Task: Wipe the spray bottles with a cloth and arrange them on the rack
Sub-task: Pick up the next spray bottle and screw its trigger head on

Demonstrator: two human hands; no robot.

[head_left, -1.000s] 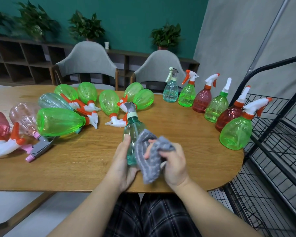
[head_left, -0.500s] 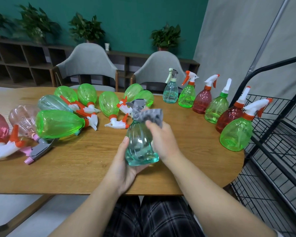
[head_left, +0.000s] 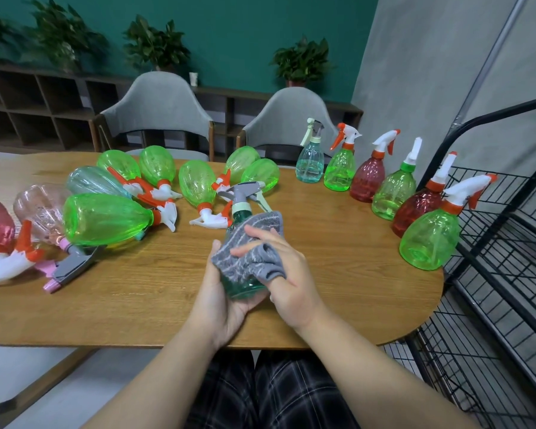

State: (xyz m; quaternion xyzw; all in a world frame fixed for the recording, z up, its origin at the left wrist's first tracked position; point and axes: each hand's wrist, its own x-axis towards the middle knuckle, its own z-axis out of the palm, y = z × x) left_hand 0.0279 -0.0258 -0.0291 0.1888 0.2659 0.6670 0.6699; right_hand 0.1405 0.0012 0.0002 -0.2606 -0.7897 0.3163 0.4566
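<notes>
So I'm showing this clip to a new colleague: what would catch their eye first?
Probably the teal spray bottle at the table's near edge, held by the left hand while the right hand rubs a grey cloth over it. Next, the row of upright bottles at right beside the black wire rack, and the pile of bottles lying flat at left.

Two grey chairs [head_left: 155,109] behind a wooden table [head_left: 155,305], potted plants [head_left: 302,61] on dark shelving [head_left: 37,113]

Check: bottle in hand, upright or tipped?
Upright: the teal bottle has its sprayer on top, base in the left hand.
</notes>
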